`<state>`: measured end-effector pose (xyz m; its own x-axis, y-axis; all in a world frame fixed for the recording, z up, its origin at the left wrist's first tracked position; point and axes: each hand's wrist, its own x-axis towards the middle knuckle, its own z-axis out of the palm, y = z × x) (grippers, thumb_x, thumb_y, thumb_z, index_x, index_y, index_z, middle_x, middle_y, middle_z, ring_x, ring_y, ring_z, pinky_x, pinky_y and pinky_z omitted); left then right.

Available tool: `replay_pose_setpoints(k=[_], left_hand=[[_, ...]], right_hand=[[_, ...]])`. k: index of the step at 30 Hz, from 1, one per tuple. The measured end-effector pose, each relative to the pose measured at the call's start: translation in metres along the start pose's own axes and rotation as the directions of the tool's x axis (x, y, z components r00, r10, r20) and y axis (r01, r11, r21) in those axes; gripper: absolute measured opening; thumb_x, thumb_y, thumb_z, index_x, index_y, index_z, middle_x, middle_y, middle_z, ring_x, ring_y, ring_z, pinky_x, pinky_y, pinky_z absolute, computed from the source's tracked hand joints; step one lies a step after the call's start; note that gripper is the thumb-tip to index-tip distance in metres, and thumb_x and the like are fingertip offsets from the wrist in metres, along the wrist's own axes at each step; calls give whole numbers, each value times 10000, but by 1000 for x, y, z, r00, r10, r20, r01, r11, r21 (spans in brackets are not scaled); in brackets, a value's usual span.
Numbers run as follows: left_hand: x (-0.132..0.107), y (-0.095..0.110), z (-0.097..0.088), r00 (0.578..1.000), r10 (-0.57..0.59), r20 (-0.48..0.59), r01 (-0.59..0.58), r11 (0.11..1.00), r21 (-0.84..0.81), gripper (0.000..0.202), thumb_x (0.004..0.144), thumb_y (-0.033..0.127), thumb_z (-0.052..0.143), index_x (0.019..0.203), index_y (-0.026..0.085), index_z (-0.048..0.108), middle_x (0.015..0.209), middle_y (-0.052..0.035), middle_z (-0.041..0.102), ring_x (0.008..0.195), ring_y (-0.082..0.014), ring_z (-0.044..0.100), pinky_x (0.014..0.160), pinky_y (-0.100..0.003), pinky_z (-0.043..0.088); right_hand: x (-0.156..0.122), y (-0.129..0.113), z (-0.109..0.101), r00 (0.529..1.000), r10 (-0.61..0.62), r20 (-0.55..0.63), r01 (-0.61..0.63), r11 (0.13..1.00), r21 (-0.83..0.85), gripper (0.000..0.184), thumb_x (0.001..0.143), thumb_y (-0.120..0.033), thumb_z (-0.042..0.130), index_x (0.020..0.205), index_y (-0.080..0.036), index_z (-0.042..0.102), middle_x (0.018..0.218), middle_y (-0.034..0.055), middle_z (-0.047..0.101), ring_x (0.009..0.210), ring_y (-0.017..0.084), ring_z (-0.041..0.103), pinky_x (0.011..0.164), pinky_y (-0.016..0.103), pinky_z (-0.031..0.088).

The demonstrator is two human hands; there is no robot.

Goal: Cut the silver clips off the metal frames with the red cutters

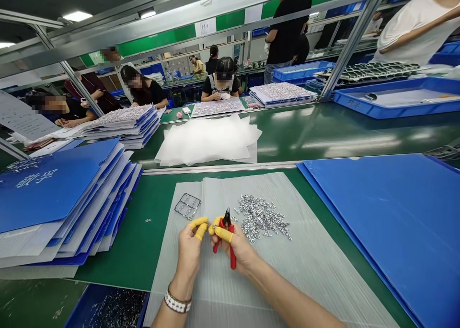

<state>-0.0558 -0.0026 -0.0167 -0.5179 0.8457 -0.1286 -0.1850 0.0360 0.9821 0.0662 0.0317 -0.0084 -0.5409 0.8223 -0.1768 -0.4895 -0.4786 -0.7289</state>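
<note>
My right hand [235, 249], with yellow finger cots, is closed around red-handled cutting pliers [226, 234] whose dark jaws point away from me. My left hand [190, 249], also with yellow finger cots, is pinched beside the plier jaws on something too small to make out. Both hands hover over a translucent ribbed sheet [309, 270]. Right of the pliers lies a pile of small silvery metal parts [262, 217]. A silvery metal frame [187, 206] lies on the sheet just beyond my left hand. A bracelet circles my left wrist.
A stack of blue and white boards [61, 203] fills the left. A large blue board [395, 222] lies right. White foam sheets [210, 141] sit beyond a metal rail. A blue bin with parts [108, 309] is near left. Other people work at far benches.
</note>
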Motion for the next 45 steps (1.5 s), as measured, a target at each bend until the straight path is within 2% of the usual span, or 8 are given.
replay_pose_setpoints(k=[3, 6, 10, 16, 26, 33, 38, 45], left_hand=[[-2, -4, 6, 998, -12, 63, 11, 1000, 13, 291, 657, 354, 726, 846, 141, 672, 770, -64, 704, 682, -168, 642, 663, -296, 506], [3, -8, 0, 990, 24, 137, -43, 989, 139, 219, 678, 301, 704, 828, 146, 668, 776, -57, 694, 699, -167, 631, 670, -287, 493], [10, -13, -9, 988, 125, 88, -146, 937, 318, 188, 705, 294, 677, 841, 164, 678, 875, -60, 677, 812, -183, 608, 727, -295, 472], [9, -11, -3, 997, 73, -30, -69, 991, 118, 302, 708, 392, 694, 900, 164, 645, 855, -58, 664, 805, -179, 613, 748, -308, 484], [-1, 2, 2, 988, -10, 153, 6, 1000, 24, 224, 703, 343, 712, 830, 166, 656, 761, -27, 665, 710, -147, 610, 705, -275, 486], [-2, 8, -3, 970, -14, 243, -2, 998, 65, 206, 709, 345, 710, 800, 166, 668, 747, -33, 668, 706, -152, 609, 704, -280, 480], [-4, 4, -4, 981, -15, 195, 6, 999, 50, 233, 665, 341, 744, 800, 161, 680, 807, -45, 672, 774, -163, 602, 737, -282, 470], [-7, 2, 3, 997, -25, 74, 30, 997, -69, 252, 643, 320, 768, 822, 168, 676, 801, -22, 651, 763, -139, 583, 711, -251, 457]], right_hand=[[6, 1, 4, 1000, -7, -31, 6, 1000, -20, 263, 624, -311, 722, 787, -192, 553, 705, -6, 527, 595, 128, 469, 547, 259, 408], [14, 1, 3, 999, 21, -48, -22, 1000, -13, 252, 612, -294, 714, 770, -190, 546, 645, -29, 489, 563, 116, 445, 539, 251, 397], [24, 5, -2, 994, -3, -107, -4, 998, -60, 231, 615, -280, 696, 753, -186, 536, 578, -51, 462, 527, 103, 412, 521, 238, 365], [26, 7, -2, 988, 27, -150, -30, 999, -16, 272, 583, -280, 722, 760, -194, 534, 587, -54, 466, 520, 106, 425, 503, 241, 366], [26, 17, -10, 989, 3, -147, -19, 994, -109, 263, 601, -317, 705, 759, -184, 541, 591, -41, 482, 535, 112, 426, 488, 232, 314], [15, 2, -13, 999, -35, -29, 21, 926, -377, 218, 654, -342, 670, 747, -186, 548, 618, -27, 496, 579, 129, 432, 537, 256, 324], [10, -6, -14, 993, -107, 55, 120, 867, -484, 215, 675, -359, 672, 716, -197, 537, 686, -24, 502, 663, 139, 435, 624, 267, 351], [10, 4, -14, 990, -139, 20, 132, 869, -477, 280, 703, -431, 671, 742, -194, 527, 666, -26, 482, 609, 128, 421, 568, 258, 340]])
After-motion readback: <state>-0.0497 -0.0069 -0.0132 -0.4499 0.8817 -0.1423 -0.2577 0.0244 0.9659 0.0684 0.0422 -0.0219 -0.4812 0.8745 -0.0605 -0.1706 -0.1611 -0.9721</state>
